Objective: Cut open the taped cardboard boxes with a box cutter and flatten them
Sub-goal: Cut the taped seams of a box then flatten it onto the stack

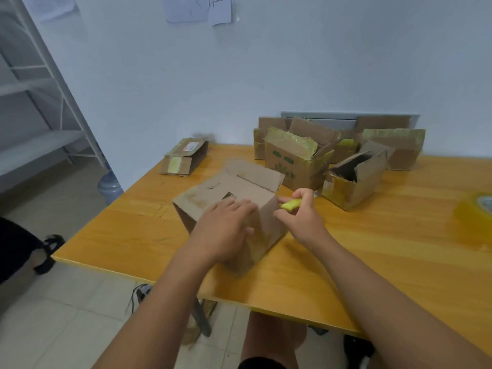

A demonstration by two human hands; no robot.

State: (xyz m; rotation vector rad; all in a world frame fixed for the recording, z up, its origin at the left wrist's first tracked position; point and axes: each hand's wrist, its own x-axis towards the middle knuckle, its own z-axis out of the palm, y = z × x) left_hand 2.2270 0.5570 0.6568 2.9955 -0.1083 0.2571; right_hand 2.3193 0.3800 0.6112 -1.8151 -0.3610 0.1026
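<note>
Left hand point(226, 230) presses box point(213, 193) — right hand point(300, 217) grips cutter point(291, 204)

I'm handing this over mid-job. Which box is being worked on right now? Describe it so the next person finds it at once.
On the orange wooden table, look to the near edge, in front of the cluster of opened boxes by the wall. The plain brown box sits there under the left hand, with the right hand holding a yellow cutter at its side. Unlike its neighbours, it bears no yellow tape or green print.

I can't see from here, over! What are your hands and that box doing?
Left hand flat on cardboard box. Right hand gripping yellow box cutter at box's right edge. Nothing blocking.
</note>
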